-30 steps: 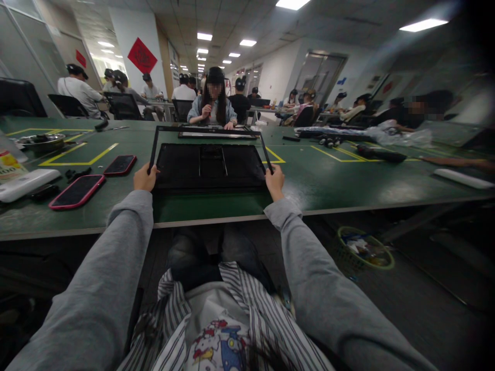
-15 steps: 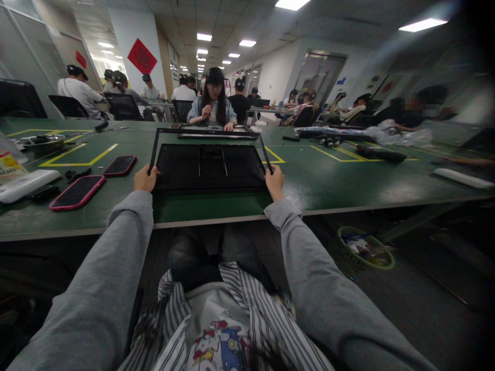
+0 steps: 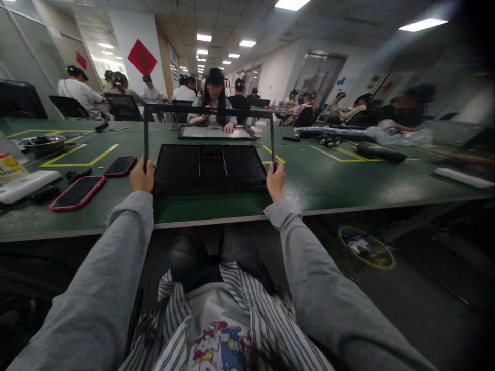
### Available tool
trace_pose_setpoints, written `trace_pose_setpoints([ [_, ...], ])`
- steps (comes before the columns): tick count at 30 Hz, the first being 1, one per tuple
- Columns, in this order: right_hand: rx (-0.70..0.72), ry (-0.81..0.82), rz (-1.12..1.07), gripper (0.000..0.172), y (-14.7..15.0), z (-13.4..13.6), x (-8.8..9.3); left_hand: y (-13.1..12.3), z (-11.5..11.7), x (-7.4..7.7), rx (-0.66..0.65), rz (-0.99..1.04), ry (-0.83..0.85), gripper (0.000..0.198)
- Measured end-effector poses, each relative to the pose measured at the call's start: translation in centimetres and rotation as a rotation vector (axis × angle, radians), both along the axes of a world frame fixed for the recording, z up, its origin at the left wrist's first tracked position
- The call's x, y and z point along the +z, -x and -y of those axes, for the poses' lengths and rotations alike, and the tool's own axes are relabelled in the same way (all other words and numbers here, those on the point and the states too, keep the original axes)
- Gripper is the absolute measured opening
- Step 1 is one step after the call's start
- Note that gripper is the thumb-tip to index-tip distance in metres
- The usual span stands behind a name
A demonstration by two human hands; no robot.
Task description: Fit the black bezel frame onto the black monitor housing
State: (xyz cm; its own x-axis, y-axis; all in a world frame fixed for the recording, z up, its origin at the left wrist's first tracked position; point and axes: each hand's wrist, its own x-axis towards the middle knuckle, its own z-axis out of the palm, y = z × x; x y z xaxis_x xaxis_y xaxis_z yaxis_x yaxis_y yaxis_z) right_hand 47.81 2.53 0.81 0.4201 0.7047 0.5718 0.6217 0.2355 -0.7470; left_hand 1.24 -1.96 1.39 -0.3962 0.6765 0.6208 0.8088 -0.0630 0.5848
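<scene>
A thin black monitor bezel frame (image 3: 211,110) is held up, tilted, above the green table. My left hand (image 3: 142,175) is closed round the lower end of its left side bar. The matching right bar is gripped by my right hand (image 3: 276,181). Between my hands, flat on the table, lies a black monitor back shell (image 3: 176,167), with a raised bracket (image 3: 212,161) in its middle. My fingers sit close beside the shell's left and right edges. Whether the frame has a lower bar cannot be seen.
Two red-edged phones (image 3: 77,192) lie at the left, near a white bar-shaped object (image 3: 29,185) and a metal bowl (image 3: 42,141). A person (image 3: 214,98) sits opposite, with a flat panel (image 3: 216,132). Plastic wrap (image 3: 402,134) lies at the right. A green basket (image 3: 365,248) stands below the table.
The frame's top bar has swung upward, so the frame stands steeper and the panel opposite shows beneath it. Both hands keep their hold in nearly the same place.
</scene>
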Motion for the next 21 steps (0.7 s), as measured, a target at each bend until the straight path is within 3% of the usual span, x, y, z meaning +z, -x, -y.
trace_pose_setpoints([
  [11, -0.059, -0.096, 0.05, 0.048, 0.6, 1.3, 0.8, -1.0, 1.6, 1.1, -0.004, 0.036, -0.159, 0.061],
  [21, -0.02, -0.088, 0.071, 0.051, 0.4, 1.5, 0.8, -1.9, 2.3, 1.5, 0.09, 0.011, -0.143, 0.061],
])
